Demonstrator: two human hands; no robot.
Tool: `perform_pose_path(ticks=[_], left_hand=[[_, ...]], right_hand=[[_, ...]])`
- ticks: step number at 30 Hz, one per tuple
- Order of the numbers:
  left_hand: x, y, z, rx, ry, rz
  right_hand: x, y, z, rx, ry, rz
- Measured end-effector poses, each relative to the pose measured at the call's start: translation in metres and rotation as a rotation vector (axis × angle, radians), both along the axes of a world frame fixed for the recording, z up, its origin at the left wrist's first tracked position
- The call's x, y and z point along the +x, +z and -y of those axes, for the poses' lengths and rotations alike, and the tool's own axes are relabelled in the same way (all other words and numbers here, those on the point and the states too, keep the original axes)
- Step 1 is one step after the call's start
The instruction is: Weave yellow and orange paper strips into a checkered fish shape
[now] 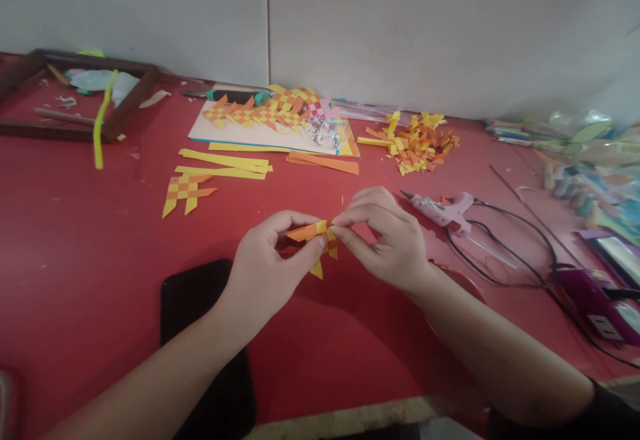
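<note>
Between my hands, above the middle of the red table, is a woven paper fish (315, 229) of orange and yellow strips. My left hand (273, 253) pinches its body between thumb and fingers. The fingertips of my right hand (385, 233) close on its right end; whether they also hold something small there, I cannot make out. Yellow pointed strip ends hang below the grip. A finished-looking woven paper fish (184, 190) with a small eye lies flat to the left. Loose yellow paper strips (225, 163) and orange paper strips (325, 162) lie behind my hands.
A pink glue gun (443, 212) with a black cord rests at right, near a purple power box (597, 300). Paper scraps (420, 143) are heaped behind. More woven fish (260, 117) lie on paper sheets (225, 135). A black phone (195, 293) sits beneath my left forearm; a wooden frame (65, 131) stands back left.
</note>
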State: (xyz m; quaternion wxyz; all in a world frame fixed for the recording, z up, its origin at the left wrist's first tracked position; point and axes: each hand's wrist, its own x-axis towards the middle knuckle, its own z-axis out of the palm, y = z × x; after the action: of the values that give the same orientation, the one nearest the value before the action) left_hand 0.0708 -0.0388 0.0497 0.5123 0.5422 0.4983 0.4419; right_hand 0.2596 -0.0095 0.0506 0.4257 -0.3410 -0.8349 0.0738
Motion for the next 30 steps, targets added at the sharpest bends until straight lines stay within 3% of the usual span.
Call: perform_pose_path(ticks=[6,11,17,30], left_hand=[[-0.0015,0.0003,0.0013,0.010,0.000,0.015],[-0.0010,-0.0001,0.0038,0.074,-0.009,0.092],[0.0005,-0.0023,0.0047,0.095,-0.024,0.148],[0.0005,-0.0026,0.0041,0.134,-0.034,0.128]], right_hand=[[0.0055,0.0008,0.0035,-0.140,0.036,-0.169],[0.0070,0.0040,0.0055,-0.203,0.066,-0.153],[0.0047,0.0044,0.0019,-0.097,0.181,-0.169],[0.0042,0.0064,0.0012,0.006,0.177,-0.142]])
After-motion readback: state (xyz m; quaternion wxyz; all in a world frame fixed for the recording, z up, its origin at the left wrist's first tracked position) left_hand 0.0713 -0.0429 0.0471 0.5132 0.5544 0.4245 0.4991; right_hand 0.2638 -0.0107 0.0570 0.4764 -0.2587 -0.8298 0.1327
